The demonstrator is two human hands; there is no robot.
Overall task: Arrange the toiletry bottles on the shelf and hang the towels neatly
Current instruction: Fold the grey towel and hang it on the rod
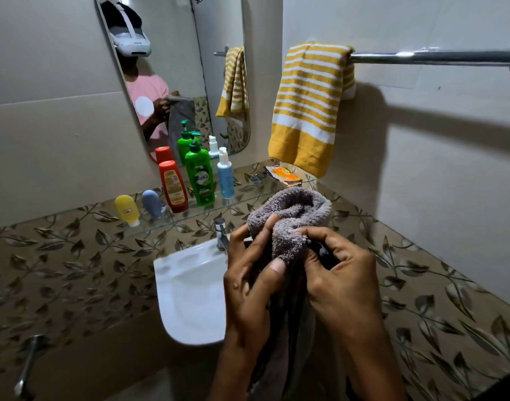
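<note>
A grey towel (291, 215) is bunched in front of me above the sink; my left hand (250, 273) and my right hand (340, 273) both grip its upper fold, and the rest hangs down between my arms. A yellow and white striped towel (308, 111) hangs over the left end of the chrome towel bar (435, 57). On the glass shelf (248, 195) stand a yellow tube (127, 210), a grey-blue tube (152, 204), a red bottle (172, 186), a green pump bottle (200, 178) and a pale blue pump bottle (225, 175).
An orange packet (285, 174) lies at the shelf's right end under the striped towel. A white sink (190, 290) with a chrome tap (222, 233) sits below the shelf. A mirror (175, 68) hangs above it. The bar's right stretch is bare.
</note>
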